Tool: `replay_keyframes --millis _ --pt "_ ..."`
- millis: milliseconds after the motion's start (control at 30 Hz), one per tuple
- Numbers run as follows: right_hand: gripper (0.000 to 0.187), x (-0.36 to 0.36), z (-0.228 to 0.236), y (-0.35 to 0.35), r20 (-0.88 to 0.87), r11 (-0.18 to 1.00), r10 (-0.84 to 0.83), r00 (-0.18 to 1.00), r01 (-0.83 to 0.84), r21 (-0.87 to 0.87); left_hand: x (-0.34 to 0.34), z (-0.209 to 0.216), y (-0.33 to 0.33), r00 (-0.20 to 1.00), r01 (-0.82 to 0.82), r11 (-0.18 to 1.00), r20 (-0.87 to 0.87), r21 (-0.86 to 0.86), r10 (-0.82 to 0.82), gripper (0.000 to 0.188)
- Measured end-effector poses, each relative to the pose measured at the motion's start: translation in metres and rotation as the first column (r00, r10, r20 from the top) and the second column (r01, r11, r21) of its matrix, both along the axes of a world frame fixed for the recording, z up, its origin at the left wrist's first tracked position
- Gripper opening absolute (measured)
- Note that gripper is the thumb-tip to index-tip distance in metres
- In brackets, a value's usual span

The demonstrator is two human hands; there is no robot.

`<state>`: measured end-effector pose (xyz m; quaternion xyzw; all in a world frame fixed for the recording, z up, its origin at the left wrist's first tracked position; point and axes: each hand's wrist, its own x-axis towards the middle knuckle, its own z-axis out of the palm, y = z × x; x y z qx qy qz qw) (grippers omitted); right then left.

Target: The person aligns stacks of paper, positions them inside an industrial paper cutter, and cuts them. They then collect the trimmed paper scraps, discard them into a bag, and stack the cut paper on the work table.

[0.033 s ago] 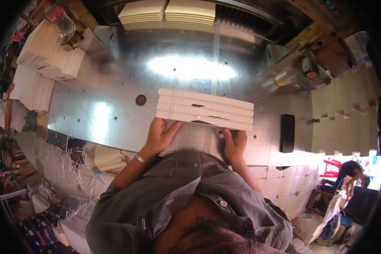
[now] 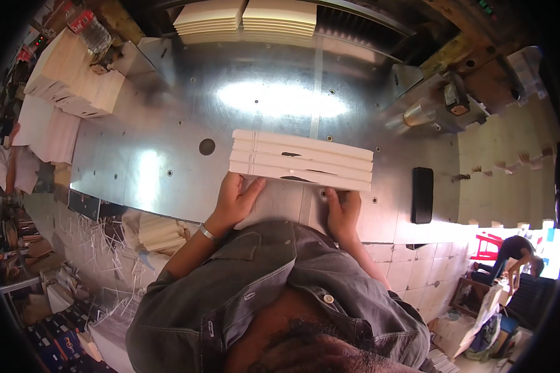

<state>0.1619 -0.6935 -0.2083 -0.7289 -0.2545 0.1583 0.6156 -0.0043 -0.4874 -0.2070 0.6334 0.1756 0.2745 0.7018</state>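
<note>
A stack of several thick white paper blocks (image 2: 302, 160), like coverless books, sits at the near middle of the metal table (image 2: 186, 118). Thin lines cross its left end, and dark patches mark the edges that face me. My left hand (image 2: 235, 200) grips the near left corner, thumb along the front edge and the other fingers mostly hidden by the stack. Toward the right end, my right hand (image 2: 344, 212) holds the same near edge with its thumb up against it. Its fingertips are also hidden beneath or behind the blocks.
A black phone-like slab (image 2: 422, 196) lies right of the stack. Cream paper piles (image 2: 280, 18) stand at the far edge, with more piles (image 2: 74, 74) at left and pale stacks (image 2: 504, 168) at right. A plastic bottle (image 2: 90, 31) stands far left. Other people (image 2: 516, 255) are at both sides.
</note>
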Motion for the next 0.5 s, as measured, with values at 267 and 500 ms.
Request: replay_keyframes --millis 267,500 --pt "0.035 0.014 0.017 -0.007 0.361 0.972 0.138 0.922 -0.056 -0.228 -0.018 -0.003 0.033 0.981 0.125 0.968 -0.173 0.219 -0.088 0.032" --pt "0.033 0.028 0.021 -0.014 0.351 0.961 0.176 0.920 -0.084 -0.263 -0.015 0.006 0.041 0.983 0.152 0.962 -0.139 0.227 -0.123 0.044"
